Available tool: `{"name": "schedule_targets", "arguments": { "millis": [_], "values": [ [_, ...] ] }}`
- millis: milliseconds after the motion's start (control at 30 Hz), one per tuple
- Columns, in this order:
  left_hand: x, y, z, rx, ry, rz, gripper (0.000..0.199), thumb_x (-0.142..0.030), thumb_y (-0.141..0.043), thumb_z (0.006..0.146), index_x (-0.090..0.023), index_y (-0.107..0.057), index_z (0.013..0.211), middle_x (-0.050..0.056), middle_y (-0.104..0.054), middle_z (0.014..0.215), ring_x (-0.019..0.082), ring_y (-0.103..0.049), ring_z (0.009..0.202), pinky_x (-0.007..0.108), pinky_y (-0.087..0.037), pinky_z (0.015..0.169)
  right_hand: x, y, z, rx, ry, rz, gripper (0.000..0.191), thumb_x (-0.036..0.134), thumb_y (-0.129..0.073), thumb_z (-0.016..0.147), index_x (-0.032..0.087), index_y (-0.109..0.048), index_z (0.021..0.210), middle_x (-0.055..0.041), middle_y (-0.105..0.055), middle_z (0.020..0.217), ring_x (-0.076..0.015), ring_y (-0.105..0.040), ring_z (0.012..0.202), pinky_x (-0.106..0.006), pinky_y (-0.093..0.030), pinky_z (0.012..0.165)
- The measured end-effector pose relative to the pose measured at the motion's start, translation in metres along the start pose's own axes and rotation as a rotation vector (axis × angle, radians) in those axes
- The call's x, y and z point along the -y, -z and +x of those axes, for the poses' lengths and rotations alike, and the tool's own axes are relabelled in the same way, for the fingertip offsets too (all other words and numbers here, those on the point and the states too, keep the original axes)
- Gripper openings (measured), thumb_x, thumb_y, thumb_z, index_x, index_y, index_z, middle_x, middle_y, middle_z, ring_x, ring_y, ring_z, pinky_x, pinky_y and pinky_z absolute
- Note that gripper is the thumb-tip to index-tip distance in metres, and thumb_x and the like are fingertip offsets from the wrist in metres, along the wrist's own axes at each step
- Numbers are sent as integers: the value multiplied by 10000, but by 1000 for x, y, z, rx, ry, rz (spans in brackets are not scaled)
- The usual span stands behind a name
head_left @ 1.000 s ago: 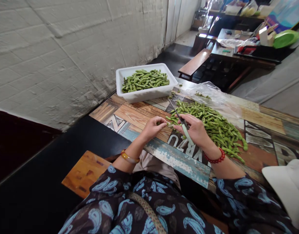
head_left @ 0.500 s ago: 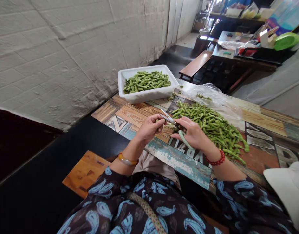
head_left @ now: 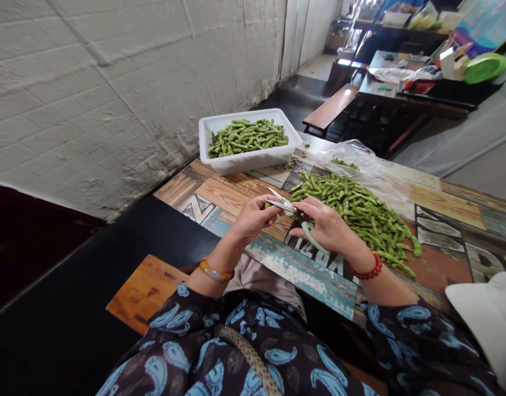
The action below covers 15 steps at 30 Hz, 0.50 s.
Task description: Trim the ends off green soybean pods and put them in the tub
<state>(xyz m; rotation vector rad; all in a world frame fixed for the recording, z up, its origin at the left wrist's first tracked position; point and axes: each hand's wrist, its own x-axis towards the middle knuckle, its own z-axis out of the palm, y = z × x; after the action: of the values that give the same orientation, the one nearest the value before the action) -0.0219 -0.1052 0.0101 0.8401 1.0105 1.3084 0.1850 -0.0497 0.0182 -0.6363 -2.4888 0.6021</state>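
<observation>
My right hand (head_left: 325,223) grips a pair of scissors (head_left: 284,203) with pale green handles, its blades parted and pointing left. Pinched in the fingers of my left hand (head_left: 252,218) is a green soybean pod (head_left: 267,205), mostly covered by the fingers and beside the blades. A heap of soybean pods (head_left: 356,214) lies on the patterned table (head_left: 230,192), just past my right hand. Beyond my left hand stands a white plastic tub (head_left: 253,163) holding many more pods.
Behind the heap lies a clear plastic bag (head_left: 352,151), with small trimmings (head_left: 292,163) near the tub. A textured wall (head_left: 133,82) rises on the left. A wooden stool (head_left: 146,291) is at lower left, and a white rounded object (head_left: 488,319) at the right edge. A bench (head_left: 331,110) stands farther back.
The scissor blades have tilted slightly and shifted a little left, over the left fingertips. Both hands stay almost in place; the heap and tub look the same.
</observation>
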Motion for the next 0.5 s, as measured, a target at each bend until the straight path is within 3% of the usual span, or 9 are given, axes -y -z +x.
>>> {"name": "schedule_targets", "arguments": {
  "millis": [300,500],
  "values": [
    [4,4,1,22,10,86,346,-385,-800,686,-135,-702,904,21,-668,706,45,-438,457,204,-239,446,0,-1,-1,2,-1,-66,438,400,-707,866,206,-611,1247,-90,-634,988,-233,-621,839,-379,-543,763],
    [4,2,1,-59,-35,162,246,-334,-820,668,-144,-734,797,-25,-551,570,62,-420,504,207,-284,495,-2,-3,-2,23,-30,-123,422,396,-704,870,226,-614,1246,-61,-624,932,-203,-606,758,-345,-535,707]
  ]
}}
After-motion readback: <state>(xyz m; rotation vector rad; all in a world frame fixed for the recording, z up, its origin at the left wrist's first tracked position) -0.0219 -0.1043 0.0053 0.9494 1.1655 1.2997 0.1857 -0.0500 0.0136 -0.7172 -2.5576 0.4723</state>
